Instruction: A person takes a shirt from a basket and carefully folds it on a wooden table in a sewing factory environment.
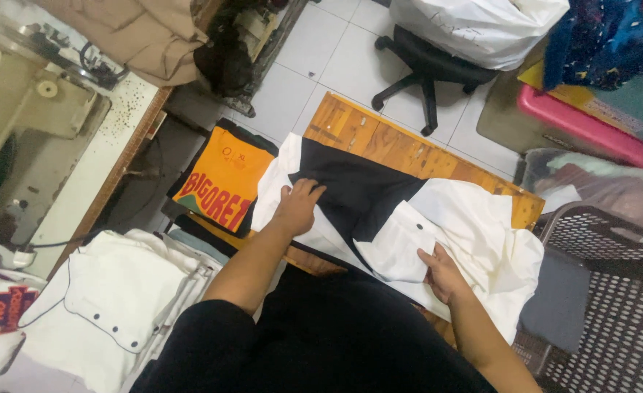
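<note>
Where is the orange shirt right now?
In the head view, the orange shirt lies left of the wooden table, just beyond the person's left hand, on a dark pile beside the sewing-machine table.

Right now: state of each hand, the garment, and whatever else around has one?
left hand: open, flat on the black panel
right hand: pinching the white flap's edge
black-and-white garment: spread on the wooden board, partly folded
stack of white garments: folded, piled
orange shirt: folded flat
office chair: loaded with a white bag
</note>
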